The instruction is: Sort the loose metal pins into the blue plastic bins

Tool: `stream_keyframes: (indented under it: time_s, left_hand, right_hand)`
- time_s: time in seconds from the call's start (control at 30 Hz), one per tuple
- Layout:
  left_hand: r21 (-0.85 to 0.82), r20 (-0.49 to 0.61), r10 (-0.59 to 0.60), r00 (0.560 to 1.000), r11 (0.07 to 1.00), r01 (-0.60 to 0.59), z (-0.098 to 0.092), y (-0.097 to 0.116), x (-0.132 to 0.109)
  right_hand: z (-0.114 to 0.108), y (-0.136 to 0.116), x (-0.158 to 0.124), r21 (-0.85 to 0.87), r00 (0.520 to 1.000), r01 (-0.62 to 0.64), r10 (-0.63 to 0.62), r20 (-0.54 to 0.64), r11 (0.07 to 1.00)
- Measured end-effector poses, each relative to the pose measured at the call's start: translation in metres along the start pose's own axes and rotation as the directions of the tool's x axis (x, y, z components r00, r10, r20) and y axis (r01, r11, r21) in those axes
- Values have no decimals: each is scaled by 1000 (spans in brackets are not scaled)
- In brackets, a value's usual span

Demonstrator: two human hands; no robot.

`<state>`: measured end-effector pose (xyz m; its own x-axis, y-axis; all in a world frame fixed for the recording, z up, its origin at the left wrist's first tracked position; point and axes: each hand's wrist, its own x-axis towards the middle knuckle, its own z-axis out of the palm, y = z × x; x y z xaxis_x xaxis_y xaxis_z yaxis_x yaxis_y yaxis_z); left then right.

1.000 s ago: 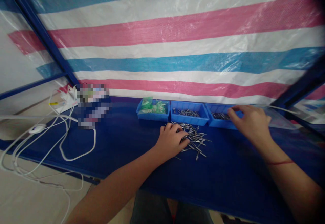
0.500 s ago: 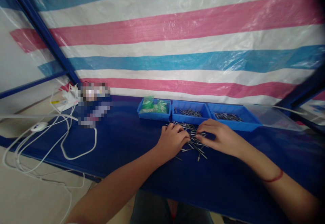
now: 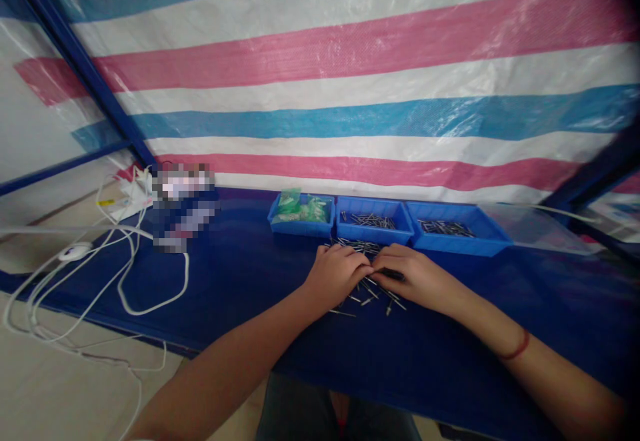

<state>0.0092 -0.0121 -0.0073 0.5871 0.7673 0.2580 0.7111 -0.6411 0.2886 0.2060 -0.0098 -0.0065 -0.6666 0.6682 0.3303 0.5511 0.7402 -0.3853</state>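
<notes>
A loose pile of blind rivets (image 3: 369, 287), thin metal pins with thicker ends, lies on the blue tabletop (image 3: 240, 274). My left hand (image 3: 337, 267) is over the left side of the pile, its fingers curled down and closed. From the right, my right hand (image 3: 413, 274) reaches in with thumb and fingers bent together. The fingertips of both hands meet above the pile, and what they hold is hidden. Behind the hands stand a middle blue bin (image 3: 345, 233) and a right blue bin (image 3: 457, 246), each with similar rivets inside.
A left blue bin (image 3: 300, 229) contains green-and-clear plastic packets (image 3: 315, 209). White cables (image 3: 125, 287) loop over the table's left end, near a blurred-out object (image 3: 183, 207). A clear plastic sheet (image 3: 540, 231) lies at right. Striped sheeting (image 3: 350, 67) hangs behind.
My right hand has moved left and its fingers have closed in until they meet my left hand's fingertips. My left hand has stayed nearly in place over the pile.
</notes>
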Motion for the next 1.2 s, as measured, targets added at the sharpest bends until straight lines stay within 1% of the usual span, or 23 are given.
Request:
stream_keyframes:
  time_s: [0.1, 0.2, 0.27, 0.43, 0.57, 0.7, 0.83, 0.97, 1.1, 1.2]
  left_hand:
    - [-7, 38, 46, 998, 999, -46, -4, -2, 0]
    - [-10, 87, 108, 990, 994, -108, -9, -6, 0]
    - [5, 96, 122, 988, 992, -123, -10, -8, 0]
    - [48, 61, 122, 991, 991, -125, -8, -9, 1]
    - [7, 12, 84, 996, 996, -84, -6, -11, 2]
    - [-137, -40, 55, 998, 989, -60, -6, -13, 7]
    - [-363, -108, 17, 994, 930, -56, -8, -12, 11]
    - [-538, -182, -103, 978, 843, -12, -7, -9, 11]
    - [-698, -223, -227, 948, 716, 7, 2, -10, 11]
    - [-776, -238, -262, 935, 630, -21, 7, -11, 10]
  right_hand:
    - [2, 2, -1, -11, 1000, -8, 8, -18, 1000]
    - [2, 2, -1, -38, 1000, 15, -15, 3, 999]
    - [1, 1, 0, -51, 1000, 26, -25, 14, 998]
    - [0, -2, 1, -77, 999, 32, -32, 9, 996]
    - [-3, -6, 2, -50, 999, 12, -14, -44, 999]
    - [-7, -9, 1, 24, 993, -34, 36, -109, 999]
    - [-8, -9, 1, 107, 976, -102, 120, -180, 989]
    - [-6, -9, 1, 208, 950, -156, 204, -234, 966]
    - [-1, -13, 2, 263, 944, -150, 216, -248, 953]
    - [2, -19, 4, 285, 943, -130, 208, -261, 950]
